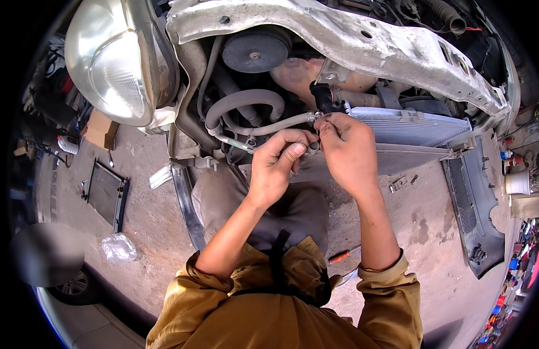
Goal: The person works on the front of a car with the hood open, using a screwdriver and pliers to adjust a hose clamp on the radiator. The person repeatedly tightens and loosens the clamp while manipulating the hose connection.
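Observation:
My right hand (349,148) is closed, thumb and forefinger pinched at the end of a grey rubber hose (290,123), beside a small metal clamp (315,117). What lies between those fingertips is too small to tell. My left hand (276,166) is closed too, its fingertips close to a short round pipe end (314,147); whatever it holds is hidden. Just above the right fingers sits a black hose fitting (325,99) at the corner of a silver radiator (409,125). A finned panel (391,154) runs along in front of the radiator.
A bare metal crossbeam (316,29) spans above my hands, with a headlight (115,64) at left. On the ground lie a removed radiator (106,195), a clear plastic bag (119,248), an orange-handled screwdriver (342,255), small metal parts (399,184) and a grey trim panel (473,209).

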`<state>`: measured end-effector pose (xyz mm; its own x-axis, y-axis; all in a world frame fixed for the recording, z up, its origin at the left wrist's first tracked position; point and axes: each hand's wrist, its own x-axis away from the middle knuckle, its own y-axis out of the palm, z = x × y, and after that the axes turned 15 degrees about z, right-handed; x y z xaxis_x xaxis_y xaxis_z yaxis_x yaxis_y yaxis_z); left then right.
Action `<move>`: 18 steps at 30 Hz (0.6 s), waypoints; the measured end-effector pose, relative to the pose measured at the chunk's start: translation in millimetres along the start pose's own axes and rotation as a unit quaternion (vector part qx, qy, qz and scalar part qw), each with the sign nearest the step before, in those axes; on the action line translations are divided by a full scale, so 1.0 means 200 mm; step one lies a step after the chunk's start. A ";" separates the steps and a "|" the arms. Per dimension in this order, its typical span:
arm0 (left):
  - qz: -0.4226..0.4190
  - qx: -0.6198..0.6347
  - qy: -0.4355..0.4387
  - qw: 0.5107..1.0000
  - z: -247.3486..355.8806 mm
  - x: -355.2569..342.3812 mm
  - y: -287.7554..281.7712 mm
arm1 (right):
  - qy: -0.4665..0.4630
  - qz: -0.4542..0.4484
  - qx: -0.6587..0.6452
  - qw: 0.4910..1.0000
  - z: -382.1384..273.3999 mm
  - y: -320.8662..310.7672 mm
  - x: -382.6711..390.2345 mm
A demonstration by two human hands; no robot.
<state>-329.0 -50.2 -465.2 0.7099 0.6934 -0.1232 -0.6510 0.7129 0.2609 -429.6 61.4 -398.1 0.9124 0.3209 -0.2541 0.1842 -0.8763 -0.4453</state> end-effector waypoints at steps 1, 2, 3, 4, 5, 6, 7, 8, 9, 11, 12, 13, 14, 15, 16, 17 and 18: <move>0.003 0.023 -0.008 1.000 -0.02 0.00 0.00 | 0.017 -0.014 -0.006 1.000 0.03 -0.01 -0.02; 0.005 0.045 -0.015 0.999 -0.04 0.00 0.00 | 0.054 -0.028 -0.045 0.997 0.03 -0.02 -0.03; -0.001 0.057 -0.031 0.998 -0.02 0.02 0.01 | 0.096 -0.042 -0.081 0.991 0.03 -0.04 -0.04; 0.002 0.058 -0.029 0.998 -0.01 0.02 0.03 | 0.137 -0.055 -0.117 0.982 0.02 -0.05 -0.04; 0.005 0.058 -0.026 0.998 -0.01 0.03 0.04 | 0.143 -0.050 -0.137 0.979 0.00 -0.04 -0.04; 0.008 0.057 -0.023 0.998 0.00 0.03 0.04 | 0.154 -0.059 -0.143 0.976 -0.01 -0.05 -0.04; 0.013 0.063 -0.004 0.998 0.00 0.04 0.05 | 0.164 -0.067 -0.149 0.973 -0.01 -0.06 -0.04; 0.006 0.094 -0.023 0.995 -0.01 0.04 0.05 | 0.176 -0.076 -0.154 0.969 -0.02 -0.06 -0.05; -0.002 0.125 -0.043 0.991 -0.02 0.05 0.06 | 0.181 -0.078 -0.160 0.967 -0.02 -0.07 -0.05; -0.007 0.146 -0.077 0.986 -0.03 0.06 0.07 | 0.193 -0.083 -0.170 0.963 -0.01 -0.08 -0.06; -0.005 0.137 -0.094 0.986 -0.02 0.06 0.06 | 0.190 -0.088 -0.165 0.964 -0.02 -0.08 -0.06; -0.003 0.127 -0.111 0.986 -0.01 0.05 0.07 | 0.187 -0.093 -0.160 0.965 -0.02 -0.08 -0.06; 0.010 0.120 -0.112 0.986 -0.02 0.05 0.07 | 0.184 -0.097 -0.156 0.966 -0.02 -0.08 -0.07; 0.023 0.111 -0.114 0.987 -0.03 0.04 0.07 | 0.176 -0.099 -0.149 0.968 -0.03 -0.08 -0.07; 0.036 0.103 -0.116 0.987 -0.04 0.04 0.07 | 0.168 -0.101 -0.141 0.970 -0.03 -0.08 -0.07; 0.046 0.091 -0.085 0.991 -0.05 0.05 0.08 | 0.160 -0.103 -0.134 0.973 -0.02 -0.07 -0.07; 0.048 0.085 -0.085 0.992 -0.06 0.05 0.09 | 0.148 -0.104 -0.125 0.975 -0.02 -0.07 -0.07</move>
<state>-337.4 -29.7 -472.3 0.6917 0.7189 0.0690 -0.6730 0.6070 0.4226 -443.7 68.4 -385.0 0.9048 0.4149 0.0956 0.4256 -0.8759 -0.2272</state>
